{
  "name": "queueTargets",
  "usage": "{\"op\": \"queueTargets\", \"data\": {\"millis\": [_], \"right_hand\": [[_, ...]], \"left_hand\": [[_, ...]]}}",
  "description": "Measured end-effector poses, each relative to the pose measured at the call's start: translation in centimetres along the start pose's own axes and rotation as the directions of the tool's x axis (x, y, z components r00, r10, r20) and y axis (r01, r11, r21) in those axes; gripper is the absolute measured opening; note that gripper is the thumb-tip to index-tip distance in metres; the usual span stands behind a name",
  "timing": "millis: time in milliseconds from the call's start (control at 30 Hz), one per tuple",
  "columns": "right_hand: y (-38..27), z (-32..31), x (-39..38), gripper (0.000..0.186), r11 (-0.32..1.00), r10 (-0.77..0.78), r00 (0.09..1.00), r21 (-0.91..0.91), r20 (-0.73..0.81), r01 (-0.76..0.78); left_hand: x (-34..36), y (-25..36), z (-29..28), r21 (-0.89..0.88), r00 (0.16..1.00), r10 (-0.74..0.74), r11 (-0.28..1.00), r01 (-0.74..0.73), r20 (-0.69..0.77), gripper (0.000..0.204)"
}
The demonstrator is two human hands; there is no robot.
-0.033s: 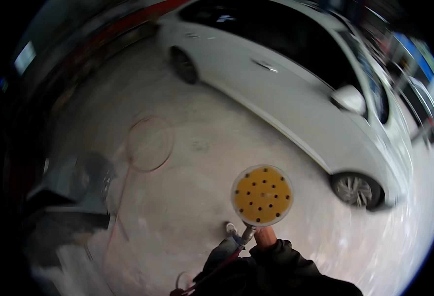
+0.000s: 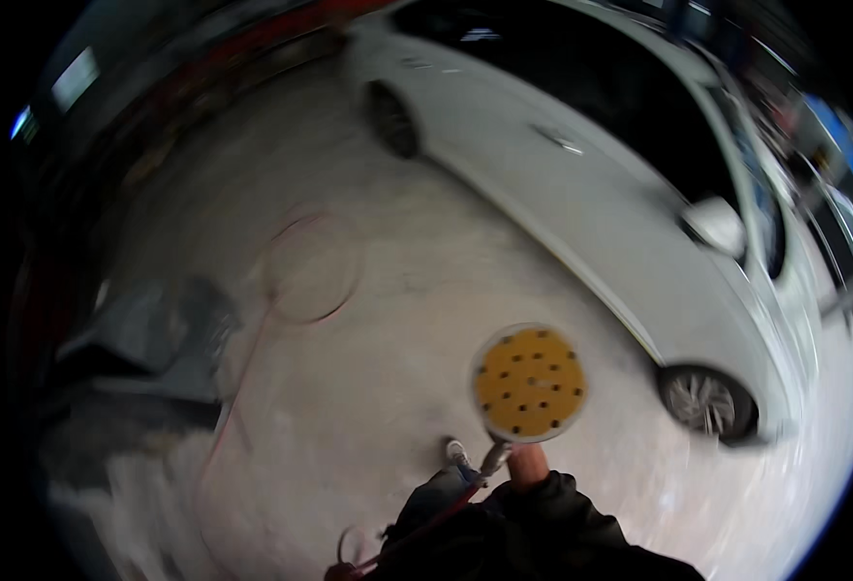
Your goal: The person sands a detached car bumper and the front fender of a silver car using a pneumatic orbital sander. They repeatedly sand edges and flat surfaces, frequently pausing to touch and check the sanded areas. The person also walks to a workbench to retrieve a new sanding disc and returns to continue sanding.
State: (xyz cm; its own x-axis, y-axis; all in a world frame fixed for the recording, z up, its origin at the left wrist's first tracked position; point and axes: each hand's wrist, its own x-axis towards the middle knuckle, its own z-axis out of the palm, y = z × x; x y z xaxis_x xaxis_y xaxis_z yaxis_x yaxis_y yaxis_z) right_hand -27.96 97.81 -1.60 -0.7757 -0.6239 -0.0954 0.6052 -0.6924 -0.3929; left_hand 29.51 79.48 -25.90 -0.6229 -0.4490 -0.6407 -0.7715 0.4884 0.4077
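An air sander [image 2: 531, 382] is held up in front of me, its round yellow disc, dotted with several dark holes, facing me. From below, my right hand [image 2: 528, 465] grips it; only the wrist and lower hand show, because the disc hides the fingers. A metal fitting [image 2: 494, 459] hangs under the disc beside the wrist. From it a dark red hose [image 2: 436, 521] runs down to the lower left across my clothes. My left hand cannot be made out.
A white car [image 2: 581, 203] stands along the far right side, its front wheel [image 2: 705, 401] nearest me. A thin reddish hose [image 2: 235, 407] lies looped on the pale floor [image 2: 387, 358]. Grey panel-like pieces [image 2: 155, 339] lie at the left. Another vehicle [image 2: 838, 237] is at the far right.
The whole view has swung slightly, so the car and the floor hose sit farther right and lower. The sander has shifted a little right in the picture, still held.
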Motion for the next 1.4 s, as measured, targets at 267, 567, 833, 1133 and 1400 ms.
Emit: {"op": "queueTargets", "data": {"millis": [267, 567, 833, 1133, 1400], "right_hand": [[-4.3, -2.2, 23.8, 0.033, 0.926, 0.211, 0.948, -0.358, 0.238, -0.116], [-0.1, 0.5, 58.6, 0.057, 0.830, 0.540, 0.788, -0.030, 0.297, -0.557], [4.6, 7.4, 84.9, 0.051, 0.826, 0.522, 0.846, 0.185, 0.107, -0.533], [15.8, 16.0, 111.4, 0.054, 0.723, 0.641, 0.731, 0.134, 0.233, -0.677], [21.5, 31.0, 126.9, 0.040, 0.907, 0.373, 0.928, -0.214, 0.009, -0.362]], "left_hand": [[-0.8, 20.1, 4.2, -0.104, 0.875, -0.480, 0.868, 0.485, 0.070, 0.022], [19.4, 45.5, 1.6, -0.553, 0.782, -0.527, 0.563, 0.615, 0.333, 0.029], [40.1, 55.7, -14.0, -0.698, 0.812, -0.412, 0.429, 0.574, 0.414, 0.036], [64.3, 53.6, -32.7, -0.760, 0.873, -0.406, 0.467, 0.452, 0.270, 0.044], [69.5, 48.5, -56.9, -0.666, 0.509, -0.823, 0.234, 0.708, 0.252, 0.036]]}}
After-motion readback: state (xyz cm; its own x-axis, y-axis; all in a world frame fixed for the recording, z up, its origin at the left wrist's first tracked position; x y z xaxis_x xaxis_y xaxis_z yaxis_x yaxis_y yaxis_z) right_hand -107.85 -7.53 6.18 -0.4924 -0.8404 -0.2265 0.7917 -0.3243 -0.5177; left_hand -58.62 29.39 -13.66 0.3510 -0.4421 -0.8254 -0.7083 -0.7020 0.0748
